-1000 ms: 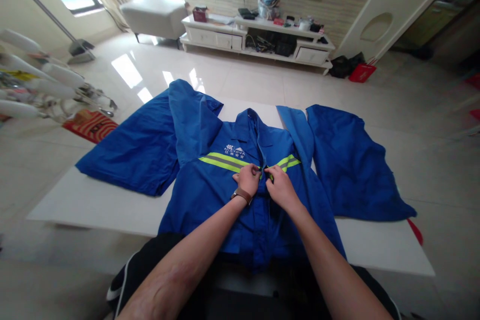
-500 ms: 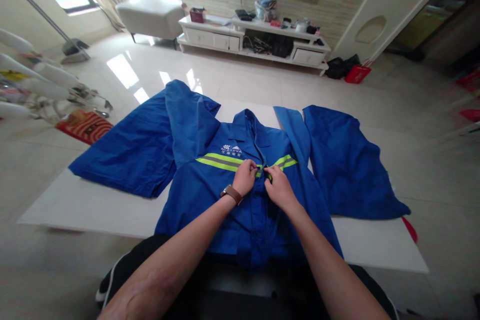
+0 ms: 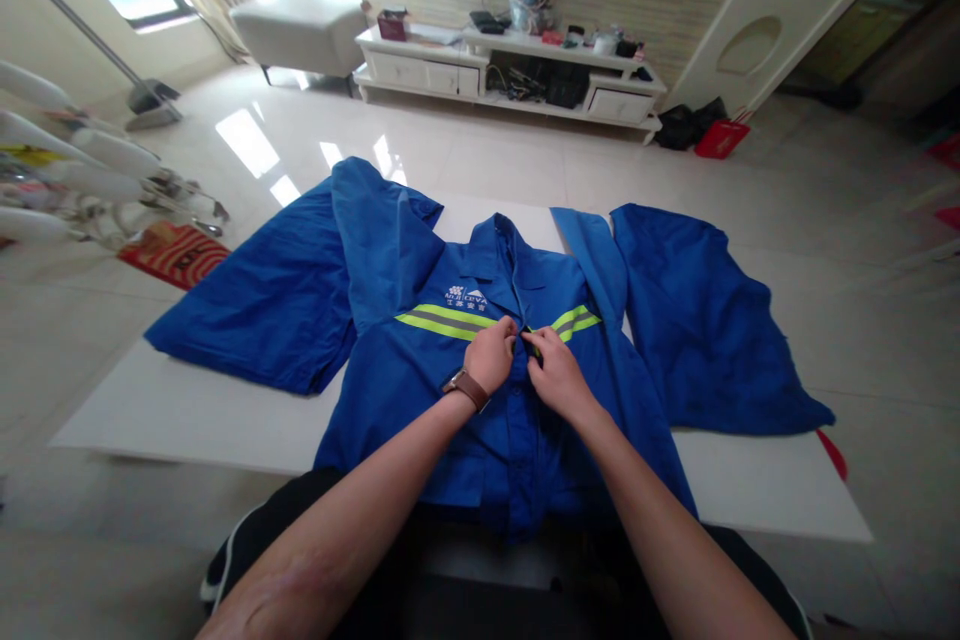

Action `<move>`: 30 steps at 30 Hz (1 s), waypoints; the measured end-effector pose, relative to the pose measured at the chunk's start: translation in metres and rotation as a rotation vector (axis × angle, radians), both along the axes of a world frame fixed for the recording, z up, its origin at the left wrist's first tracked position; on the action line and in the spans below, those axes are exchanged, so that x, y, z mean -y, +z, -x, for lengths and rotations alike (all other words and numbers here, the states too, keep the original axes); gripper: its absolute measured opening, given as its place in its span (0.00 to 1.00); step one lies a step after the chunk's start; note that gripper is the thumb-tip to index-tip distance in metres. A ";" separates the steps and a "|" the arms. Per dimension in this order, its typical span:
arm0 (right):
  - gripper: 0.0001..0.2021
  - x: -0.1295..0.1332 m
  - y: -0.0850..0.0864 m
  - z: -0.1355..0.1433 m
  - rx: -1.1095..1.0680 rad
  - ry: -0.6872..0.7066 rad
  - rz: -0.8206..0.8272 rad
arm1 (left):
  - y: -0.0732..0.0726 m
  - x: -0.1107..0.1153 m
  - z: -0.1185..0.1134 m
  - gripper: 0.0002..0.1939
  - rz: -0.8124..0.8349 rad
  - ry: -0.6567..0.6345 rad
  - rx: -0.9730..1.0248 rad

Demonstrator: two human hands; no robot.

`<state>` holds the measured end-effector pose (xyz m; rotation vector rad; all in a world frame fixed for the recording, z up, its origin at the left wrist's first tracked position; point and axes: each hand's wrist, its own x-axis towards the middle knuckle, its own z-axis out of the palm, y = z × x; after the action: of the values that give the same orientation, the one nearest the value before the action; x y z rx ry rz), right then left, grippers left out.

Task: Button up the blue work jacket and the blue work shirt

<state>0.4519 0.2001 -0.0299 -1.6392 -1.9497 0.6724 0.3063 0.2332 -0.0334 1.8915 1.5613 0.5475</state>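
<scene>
A blue jacket [image 3: 397,390] with a yellow-green reflective stripe and white lettering lies spread on the white table [image 3: 187,420], its collar away from me. My left hand [image 3: 491,355], with a brown-strapped watch on the wrist, pinches the front edge of the jacket at the stripe. Right beside it, my right hand [image 3: 555,370] grips the other front edge, fingertips nearly touching those of the left. The fingers hide the exact spot they hold. Lower down, the button placket runs toward me.
Blue folded cloth [image 3: 255,290] lies left of the jacket, and another blue piece [image 3: 705,320] lies right. Beyond the table are a white TV cabinet [image 3: 405,70], a pale bench [image 3: 300,30] and a red bag [image 3: 721,138]. A patterned red bag [image 3: 174,257] is at left.
Both hands stay at the stripe, and their fingertips have come slightly closer together. The whole view has shifted a little.
</scene>
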 end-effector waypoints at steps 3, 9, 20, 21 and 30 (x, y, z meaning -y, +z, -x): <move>0.23 0.000 -0.002 0.000 0.023 -0.008 0.012 | -0.009 -0.005 0.002 0.10 -0.005 -0.012 0.112; 0.23 -0.001 -0.011 0.002 0.029 -0.025 -0.002 | -0.022 -0.011 0.001 0.10 0.028 0.014 0.231; 0.24 0.002 -0.008 0.002 0.107 -0.027 -0.029 | -0.023 -0.012 -0.005 0.08 0.065 0.119 0.428; 0.24 0.002 -0.008 0.001 0.105 -0.028 -0.033 | -0.023 -0.012 -0.005 0.07 0.083 0.134 0.452; 0.27 0.001 0.000 0.002 0.072 -0.026 -0.044 | -0.034 -0.019 -0.008 0.08 0.199 0.250 0.776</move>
<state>0.4496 0.1991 -0.0304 -1.6803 -1.9757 0.5637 0.3145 0.2517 -0.0676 1.1228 1.2555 1.0407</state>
